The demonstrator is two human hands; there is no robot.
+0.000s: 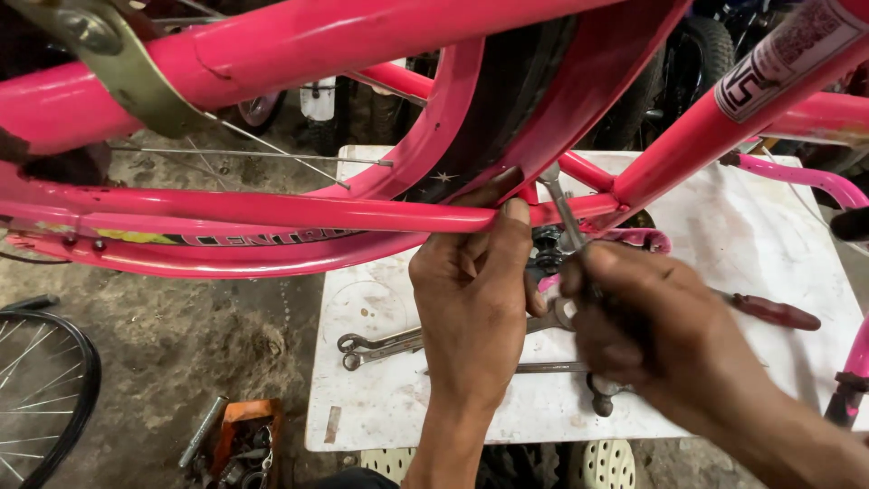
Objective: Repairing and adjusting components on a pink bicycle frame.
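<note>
Both hands are busy at the pink bike frame (pixel 272 210), the left hand (pixel 472 299) gripping a tube, the right hand (pixel 638 317) closed on a wrench (pixel 561 208) at the crank, so tightening looks unfinished, spare wrenches (pixel 380 346) lying on the white table (pixel 769 226).

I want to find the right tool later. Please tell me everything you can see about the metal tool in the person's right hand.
The metal tool is a slim, flat, silver-grey bar, probably a wrench, with a worn, dull shine. Only its upper part shows; the rest is hidden inside the right hand, which grips it from below. It stands nearly upright, leaning slightly left, with its tip beside the pink bicycle frame near the dark crank area. The left hand rests on the frame tube just beside it. Its exact head shape cannot be told.
</note>
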